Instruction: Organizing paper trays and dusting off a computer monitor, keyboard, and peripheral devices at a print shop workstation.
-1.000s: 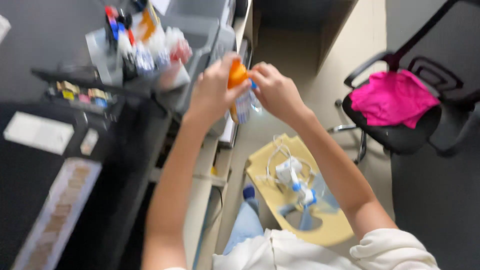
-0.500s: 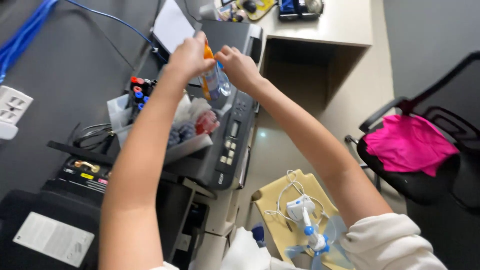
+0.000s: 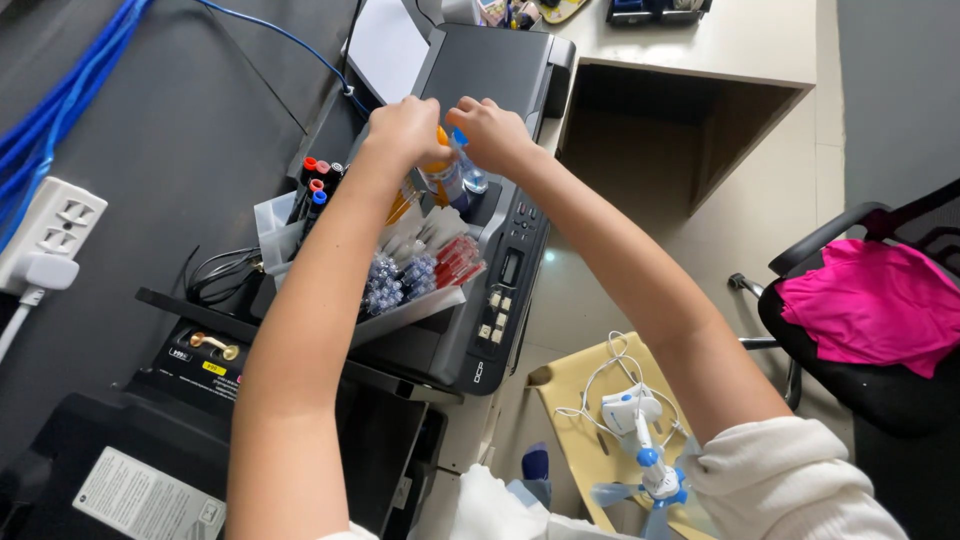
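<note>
A: Grey printer top, cluttered tray. Left hand grips orange-capped bottle; right hand pinches its blue cap.

B: Risk: tilted bottle could spill onto printer.

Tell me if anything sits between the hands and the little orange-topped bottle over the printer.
Nothing visible does. The left hand and right hand both already touch the orange-topped bottle, which they hold above the black printer. The tray of small vials lies below them, not between.
</note>
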